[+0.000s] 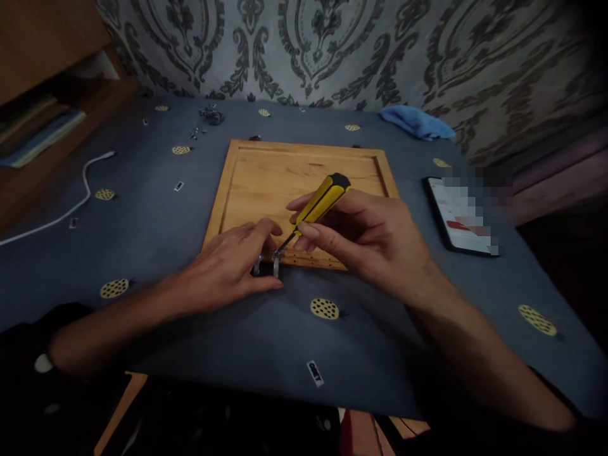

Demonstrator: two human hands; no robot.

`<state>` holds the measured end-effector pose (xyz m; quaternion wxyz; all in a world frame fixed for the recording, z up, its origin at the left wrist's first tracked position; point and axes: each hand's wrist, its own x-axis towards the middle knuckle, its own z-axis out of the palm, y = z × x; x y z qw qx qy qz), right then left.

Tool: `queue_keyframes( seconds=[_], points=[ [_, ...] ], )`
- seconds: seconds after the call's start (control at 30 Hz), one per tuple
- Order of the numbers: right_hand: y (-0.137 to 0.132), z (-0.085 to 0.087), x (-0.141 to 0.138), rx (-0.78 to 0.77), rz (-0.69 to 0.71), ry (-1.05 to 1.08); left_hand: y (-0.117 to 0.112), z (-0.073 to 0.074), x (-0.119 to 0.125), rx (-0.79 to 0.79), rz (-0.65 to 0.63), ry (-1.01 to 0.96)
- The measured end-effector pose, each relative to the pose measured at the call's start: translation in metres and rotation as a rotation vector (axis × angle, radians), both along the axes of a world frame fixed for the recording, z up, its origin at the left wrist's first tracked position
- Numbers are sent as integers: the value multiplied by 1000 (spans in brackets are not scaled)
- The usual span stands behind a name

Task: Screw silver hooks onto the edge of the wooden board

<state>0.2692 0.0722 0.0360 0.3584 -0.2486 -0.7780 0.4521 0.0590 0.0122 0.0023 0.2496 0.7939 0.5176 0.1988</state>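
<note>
Two half-curled hands [230, 259], screwdriver [322, 201] in right [387, 247]

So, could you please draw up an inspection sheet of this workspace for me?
Surface: dark blue-grey tablecloth with yellow pineapple prints.
Job's things: yellow-and-black screwdriver, its tip at a small silvery metal fitting by the near edge of a rectangular light-brown wooden panel with a raised border.
Clutter: crumpled blue cloth at back right; black-edged smartphone right of the panel; dark metallic pieces, too small to identify, at back left.
Grips: right hand holds the screwdriver; left hand is at the fitting, exact contact unclear.
Cables: thin white cable at left; connection not visible.
Surroundings: grey patterned wallpaper behind; brown wooden shelf unit at left.
</note>
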Motion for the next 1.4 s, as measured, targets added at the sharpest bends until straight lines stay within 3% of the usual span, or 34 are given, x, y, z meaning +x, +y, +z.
queue_keyframes(
  seconds=[0.2, 0.47, 1.1, 1.3, 1.4],
  points=[
    [11, 0, -7, 23, 35, -51, 1, 2, 1, -22, 5, 30],
    [18, -9, -15, 18, -86, -34, 0, 3, 1, -19, 7, 10],
    [29, -18, -24, -37, -70, 42, -1, 1, 0, -5, 4, -15],
    [6, -14, -10, 67, -276, 156, 0, 1, 0, -24, 21, -4],
    [1, -14, -6, 78, -312, 151, 0, -2, 0, -23, 35, -3]
  ],
)
